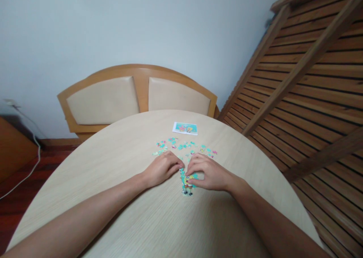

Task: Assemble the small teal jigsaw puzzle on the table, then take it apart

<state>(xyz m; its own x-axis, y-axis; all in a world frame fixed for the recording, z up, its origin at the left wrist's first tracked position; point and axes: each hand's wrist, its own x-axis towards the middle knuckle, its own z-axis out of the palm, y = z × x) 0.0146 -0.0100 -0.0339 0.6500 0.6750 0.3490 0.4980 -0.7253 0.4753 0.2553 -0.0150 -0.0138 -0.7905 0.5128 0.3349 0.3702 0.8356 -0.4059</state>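
A partly joined jigsaw puzzle lies flat on the table, showing a yellow cartoon figure on teal. At its upper left edge, the thumb and fingertips of my left hand are closed on a small teal puzzle piece. My right hand curls over the puzzle's right side, thumb and index fingertips pressed to it, covering part of the picture. Loose puzzle pieces in teal, pink and yellow are scattered just beyond both hands.
A picture card lies beyond the loose pieces on the round wooden table. Behind the table stands a bench with a padded backrest. A slatted wooden frame leans at the right, and a white cable hangs at the left.
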